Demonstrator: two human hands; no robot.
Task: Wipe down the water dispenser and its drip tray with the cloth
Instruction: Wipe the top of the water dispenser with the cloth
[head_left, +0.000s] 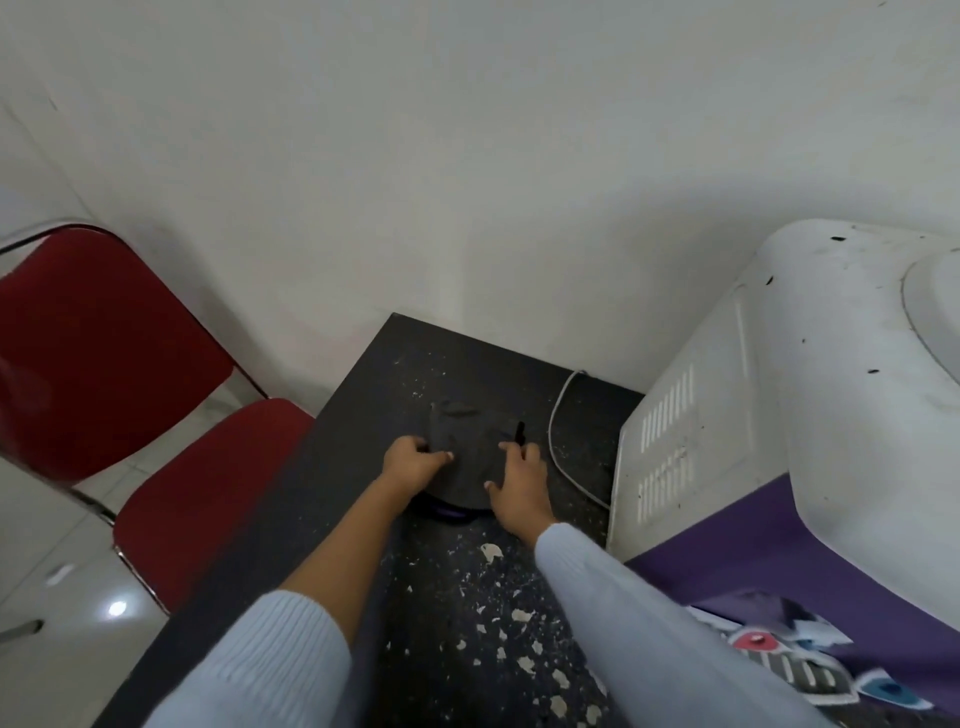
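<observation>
A dark grey cloth (462, 441) lies over a rounded purple object (451, 513) on the black tabletop (395, 374), and only that object's purple rim shows. My left hand (413, 461) grips the cloth's left edge with curled fingers. My right hand (519, 480) lies on the cloth's right side with its fingers spread; its fingertips are at the cloth's edge. The white and purple water dispenser (779, 415) stands at the right, with red and blue taps (756, 642) on its front. Dark specks mark its white top.
A white cable (558, 415) curves over the table between the cloth and the dispenser. Pale flakes (514, 618) are scattered on the tabletop. A red folding chair (104, 353) stands to the left on a white tiled floor. A white wall rises behind.
</observation>
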